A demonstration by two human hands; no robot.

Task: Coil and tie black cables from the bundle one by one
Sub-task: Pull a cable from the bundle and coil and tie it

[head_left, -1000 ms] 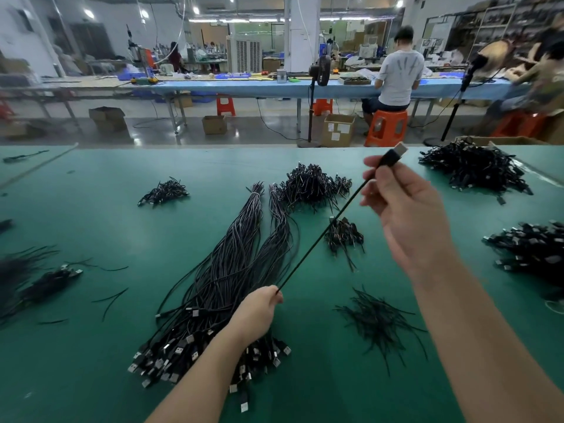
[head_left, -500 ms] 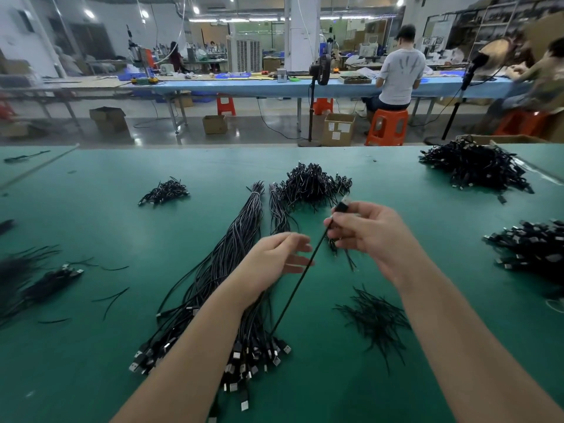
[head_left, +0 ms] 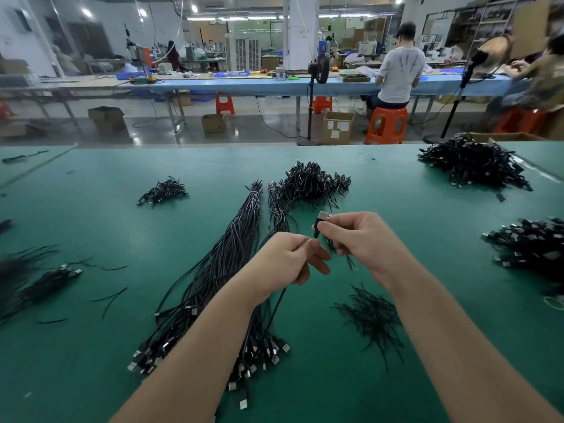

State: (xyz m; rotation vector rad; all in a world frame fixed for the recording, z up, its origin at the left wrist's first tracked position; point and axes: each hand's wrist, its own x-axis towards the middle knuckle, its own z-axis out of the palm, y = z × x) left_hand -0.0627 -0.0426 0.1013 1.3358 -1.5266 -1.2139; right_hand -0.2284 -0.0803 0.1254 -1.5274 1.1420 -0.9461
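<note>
Leftmost on the green tabletop point(head_left: 76, 346), a blurred dark heap of cables point(head_left: 33, 285) lies near the edge, with a few loose black ties point(head_left: 111, 297) just beside it. Farther back sits a small pile of coiled cables point(head_left: 163, 191). Toward the middle, the long bundle point(head_left: 219, 270) of straight black cables runs from the far side down to the near edge, where its metal plugs point(head_left: 146, 358) fan out. The left hand point(head_left: 287, 259), raised over this bundle, has its fingers curled and pinches a single black cable point(head_left: 276, 306) that trails down toward the plug ends. Close beside it, almost touching, the right hand point(head_left: 360, 241) grips the same cable near its end, the silver connector point(head_left: 323, 215) poking up above the fingers. Behind the hands lies a larger pile of tied coils point(head_left: 311, 183). Below the right forearm a scatter of thin black twist ties point(head_left: 370, 319) rests on the tabletop. Further right, two more dark heaps of finished cables sit apart: one at the far corner point(head_left: 473, 163), one at the right edge point(head_left: 531, 248).
</note>
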